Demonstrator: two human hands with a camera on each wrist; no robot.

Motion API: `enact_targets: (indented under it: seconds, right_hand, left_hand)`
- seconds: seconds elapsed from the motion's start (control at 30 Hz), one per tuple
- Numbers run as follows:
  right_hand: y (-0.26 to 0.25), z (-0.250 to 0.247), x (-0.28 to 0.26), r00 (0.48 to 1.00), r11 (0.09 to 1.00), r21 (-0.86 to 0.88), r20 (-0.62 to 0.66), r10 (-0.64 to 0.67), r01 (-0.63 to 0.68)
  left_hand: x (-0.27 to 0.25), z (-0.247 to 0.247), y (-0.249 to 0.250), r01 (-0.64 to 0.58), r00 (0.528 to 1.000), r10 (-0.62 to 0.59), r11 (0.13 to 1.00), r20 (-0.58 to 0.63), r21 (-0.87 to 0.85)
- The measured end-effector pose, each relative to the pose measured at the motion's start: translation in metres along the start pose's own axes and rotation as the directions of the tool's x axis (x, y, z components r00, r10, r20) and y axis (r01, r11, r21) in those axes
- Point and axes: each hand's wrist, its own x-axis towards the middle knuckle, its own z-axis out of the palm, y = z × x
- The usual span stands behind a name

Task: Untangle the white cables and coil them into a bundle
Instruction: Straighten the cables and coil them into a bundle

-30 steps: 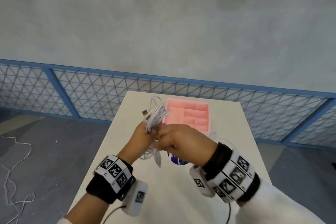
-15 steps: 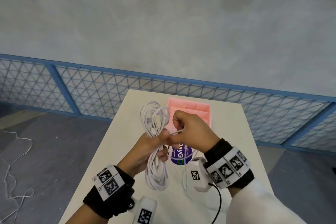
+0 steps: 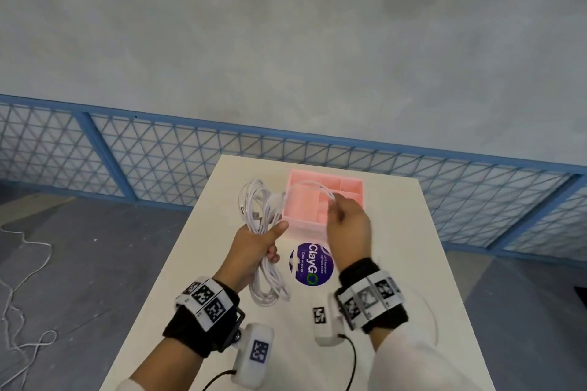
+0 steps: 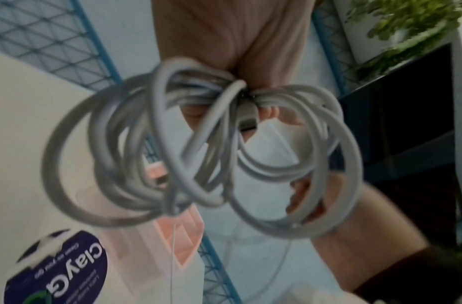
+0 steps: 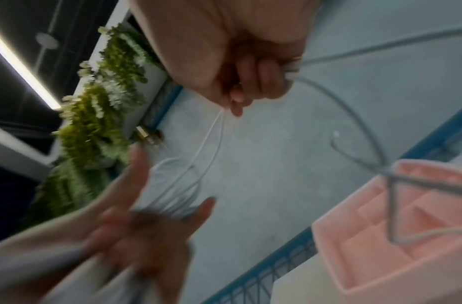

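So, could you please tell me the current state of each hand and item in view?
left hand: grips the coil at its middle
white cable coil: looped, held above the table, one strand running off to the right hand
right hand: pinches that strand, raised over the tray
pink tray: on the table, compartments I can see hold nothing
round sticker: flat on the table

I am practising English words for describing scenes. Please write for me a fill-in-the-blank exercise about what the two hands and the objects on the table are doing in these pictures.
1. The coiled bundle of white cables is gripped by the ____ hand.
2. The right hand pinches one loose strand that arches over the ____ organizer tray.
3. The round purple sticker on the white table reads ____.

Missing words: left; pink; ClayGo
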Motion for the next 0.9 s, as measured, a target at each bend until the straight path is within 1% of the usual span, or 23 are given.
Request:
enact_targets:
  seconds: [0.03,0.07,0.13,0.17,0.2,0.27,0.33,0.37,0.4,0.47,0.5,0.57,0.67,0.73,0.77,0.83,0.87,0.9]
  right_hand:
    - [-0.011,0.007,-0.008,0.996,0.996,0.026,0.035,-0.085,0.085]
    - [-0.022,0.013,-0.017,0.981,0.986,0.057,0.101,-0.165,0.16]
    - [-0.037,0.016,-0.032,0.919,0.957,0.113,0.271,-0.288,0.266]
    - [-0.039,0.017,-0.036,0.892,0.947,0.156,0.322,-0.317,0.281]
    - [-0.039,0.017,-0.036,0.881,0.941,0.199,0.342,-0.327,0.272]
    - [-0.044,0.011,-0.034,0.855,0.939,0.177,0.391,-0.341,0.294]
    - [-0.041,0.009,-0.026,0.841,0.95,0.268,0.466,-0.276,0.163]
    - [-0.041,0.01,-0.022,0.837,0.943,0.33,0.503,-0.216,0.045]
    - [-0.039,0.009,-0.02,0.843,0.923,0.385,0.493,-0.217,0.012]
    - [-0.038,0.004,-0.018,0.872,0.893,0.448,0.451,-0.192,-0.035]
    - [-0.036,0.003,-0.017,0.886,0.87,0.486,0.433,-0.164,-0.076]
    - [-0.035,0.004,-0.015,0.911,0.845,0.526,0.389,-0.137,-0.097]
    - [-0.034,0.008,-0.016,0.923,0.876,0.483,0.342,-0.174,-0.014]
    - [-0.033,0.008,-0.019,0.931,0.902,0.429,0.307,-0.198,0.05]
    - [-0.032,0.006,-0.019,0.936,0.905,0.421,0.296,-0.192,0.053]
    - [-0.024,0.002,-0.015,0.945,0.908,0.417,0.283,-0.165,0.034]
    - [-0.015,-0.001,-0.012,0.942,0.914,0.403,0.29,-0.168,0.039]
    - [-0.005,-0.004,-0.009,0.932,0.932,0.354,0.309,-0.19,0.073]
  left_hand:
    - [0.0,0.004,0.0,-0.002,1.0,0.002,1.0,0.004,-0.024]
    - [0.0,0.008,0.0,-0.013,1.0,0.014,0.999,0.019,-0.043]
    - [-0.002,0.011,0.001,-0.077,0.994,0.08,0.996,0.075,-0.049]
    - [-0.003,0.01,0.0,-0.108,0.987,0.114,0.993,0.116,-0.05]
    - [-0.004,0.009,-0.001,-0.129,0.976,0.139,0.989,0.167,-0.071]
    - [-0.002,0.005,-0.003,-0.16,0.943,0.186,0.981,0.275,-0.112]
    - [0.002,0.003,-0.005,-0.162,0.924,0.196,0.978,0.327,-0.128]
    - [0.004,0.002,-0.005,-0.144,0.926,0.187,0.978,0.33,-0.15]
    - [0.006,0.002,-0.004,-0.118,0.928,0.171,0.978,0.332,-0.174]
    - [0.009,0.002,0.001,-0.094,0.932,0.152,0.978,0.328,-0.185]
    - [0.01,0.003,0.004,-0.098,0.937,0.145,0.982,0.318,-0.16]
    - [0.013,0.005,0.01,-0.129,0.947,0.147,0.988,0.286,-0.079]
    - [0.012,0.007,0.019,-0.23,0.946,0.212,0.972,0.245,0.048]
    - [0.008,0.007,0.022,-0.302,0.939,0.269,0.943,0.214,0.137]
    - [0.005,0.006,0.024,-0.341,0.932,0.308,0.924,0.19,0.172]
    - [0.0,0.004,0.032,-0.396,0.917,0.38,0.906,0.12,0.151]
    - [-0.001,0.0,0.037,-0.407,0.913,0.401,0.907,0.079,0.105]
    - [0.0,-0.006,0.043,-0.406,0.914,0.405,0.914,0.033,0.022]
